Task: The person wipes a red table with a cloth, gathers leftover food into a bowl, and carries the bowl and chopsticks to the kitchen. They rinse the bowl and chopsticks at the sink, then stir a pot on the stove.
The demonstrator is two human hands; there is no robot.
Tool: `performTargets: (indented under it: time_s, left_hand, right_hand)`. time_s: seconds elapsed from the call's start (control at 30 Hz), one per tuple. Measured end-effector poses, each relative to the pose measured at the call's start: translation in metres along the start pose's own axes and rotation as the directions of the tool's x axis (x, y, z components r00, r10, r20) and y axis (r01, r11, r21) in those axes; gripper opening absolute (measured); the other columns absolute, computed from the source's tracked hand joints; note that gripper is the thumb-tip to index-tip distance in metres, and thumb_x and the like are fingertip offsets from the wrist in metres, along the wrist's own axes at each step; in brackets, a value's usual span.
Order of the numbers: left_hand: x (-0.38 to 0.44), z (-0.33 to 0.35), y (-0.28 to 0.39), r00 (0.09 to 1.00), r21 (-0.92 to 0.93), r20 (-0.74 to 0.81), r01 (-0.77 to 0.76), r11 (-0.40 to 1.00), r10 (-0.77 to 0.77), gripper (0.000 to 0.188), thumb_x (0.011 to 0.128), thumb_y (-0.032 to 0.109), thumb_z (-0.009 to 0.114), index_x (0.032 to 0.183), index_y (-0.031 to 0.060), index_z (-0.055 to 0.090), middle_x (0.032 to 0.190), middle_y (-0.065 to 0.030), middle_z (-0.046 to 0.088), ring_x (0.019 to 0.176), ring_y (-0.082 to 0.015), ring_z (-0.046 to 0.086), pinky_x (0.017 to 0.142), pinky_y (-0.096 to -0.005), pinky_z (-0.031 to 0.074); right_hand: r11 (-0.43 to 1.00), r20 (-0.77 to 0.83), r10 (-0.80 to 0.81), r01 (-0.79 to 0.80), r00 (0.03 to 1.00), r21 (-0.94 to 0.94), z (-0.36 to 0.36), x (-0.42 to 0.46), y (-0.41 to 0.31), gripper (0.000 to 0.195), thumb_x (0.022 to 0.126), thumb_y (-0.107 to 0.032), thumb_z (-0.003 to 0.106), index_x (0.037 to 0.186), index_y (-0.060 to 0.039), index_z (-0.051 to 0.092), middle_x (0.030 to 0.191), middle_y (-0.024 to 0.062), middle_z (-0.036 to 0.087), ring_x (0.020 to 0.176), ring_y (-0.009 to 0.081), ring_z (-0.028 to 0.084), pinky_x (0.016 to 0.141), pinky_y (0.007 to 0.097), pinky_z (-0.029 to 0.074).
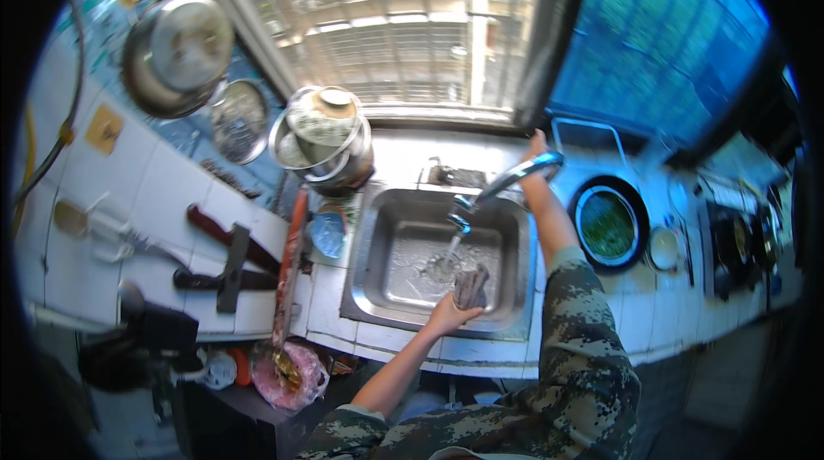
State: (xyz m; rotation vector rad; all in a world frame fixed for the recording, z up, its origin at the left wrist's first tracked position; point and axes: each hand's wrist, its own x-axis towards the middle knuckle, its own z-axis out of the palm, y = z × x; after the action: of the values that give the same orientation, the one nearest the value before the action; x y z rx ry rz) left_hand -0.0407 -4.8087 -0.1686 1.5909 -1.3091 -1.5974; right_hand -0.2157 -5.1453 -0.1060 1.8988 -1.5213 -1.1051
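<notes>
My left hand (449, 314) grips a crumpled grey-brown rag (472, 287) low over the front of the stainless steel sink (377, 247). Water runs from the chrome faucet (515, 173) into the basin, just beyond the rag, and spreads over its bottom. My right arm reaches past the faucet to the back of the counter. There, my right hand (535, 144) is beside the curved spout, partly hidden by it. Whether it grips anything is not visible.
Left of the sink stand a metal pot (322, 170) holding bowls and a blue sponge-like item (329, 235). Knives hang in a wall rack (233, 267). A pink-bagged bin (286, 376) sits below. At right are a basin of greens (606, 225), a small bowl (664, 248) and a stove (734, 247).
</notes>
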Motion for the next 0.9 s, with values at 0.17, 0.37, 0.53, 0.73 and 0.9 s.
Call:
performTargets:
  time_s: [0.17,0.37,0.53,0.73,0.9]
  left_hand:
    - [-0.039,-0.022,0.038,0.975,0.208,-0.214,-0.02,0.978,0.066,0.057,0.08,0.044,0.056,0.104,-0.0047,0.038,0.098,-0.0277,0.054,0.095,-0.0355,0.054,0.08,-0.0393,0.042]
    - [-0.08,-0.06,0.064,0.922,0.213,-0.385,0.054,0.975,0.033,0.041,0.086,0.033,0.046,0.1,-0.0044,0.037,0.098,-0.0291,0.051,0.092,-0.0404,0.052,0.079,-0.0436,0.041]
    - [-0.069,-0.067,0.056,0.763,0.253,-0.555,-0.224,0.941,0.331,0.033,0.086,0.024,0.045,0.103,-0.0042,0.042,0.105,-0.0258,0.041,0.1,-0.0393,0.042,0.088,-0.0417,0.034]
    - [-0.062,-0.097,0.038,0.692,-0.096,-0.664,-0.454,0.886,0.283,0.037,0.089,0.025,0.039,0.115,-0.0013,0.044,0.106,-0.0167,0.053,0.1,-0.0272,0.049,0.088,-0.0357,0.036]
    - [-0.099,-0.113,0.071,0.443,0.084,-0.88,-0.205,0.975,0.169,0.078,0.078,0.031,0.06,0.129,-0.0059,0.015,0.128,-0.0276,0.025,0.116,-0.0407,0.029,0.098,-0.0394,0.026]
  right_hand:
    - [0.998,0.098,0.062,-0.064,0.993,0.019,0.027,0.001,0.014,0.03,0.088,-0.013,0.035,0.106,-0.0052,0.058,0.092,0.0102,0.058,0.091,0.0264,0.053,0.097,0.0636,0.0]
    - [0.975,-0.246,-0.188,0.21,0.951,0.066,-0.022,-0.073,-0.025,0.028,0.081,-0.025,0.048,0.099,-0.0046,0.056,0.087,0.0104,0.053,0.084,0.027,0.051,0.095,0.057,0.016]
    - [-0.07,-0.542,-0.702,0.713,0.462,0.698,-0.045,-0.2,-0.077,0.065,0.068,-0.044,0.068,0.111,-0.0009,0.048,0.113,0.0155,0.05,0.105,0.0299,0.048,0.089,0.0379,0.038]
    - [-0.028,-0.799,-0.033,0.798,0.601,0.602,-0.106,-0.285,-0.078,0.016,0.066,-0.013,0.065,0.077,-0.0031,0.058,0.072,0.011,0.054,0.068,0.027,0.055,0.061,0.0349,0.043]
    - [-0.158,-0.841,-0.057,0.827,0.538,0.54,-0.185,-0.312,-0.026,0.016,0.078,-0.011,0.053,0.091,-0.0034,0.048,0.076,0.0177,0.053,0.073,0.0348,0.054,0.063,0.0394,0.043]
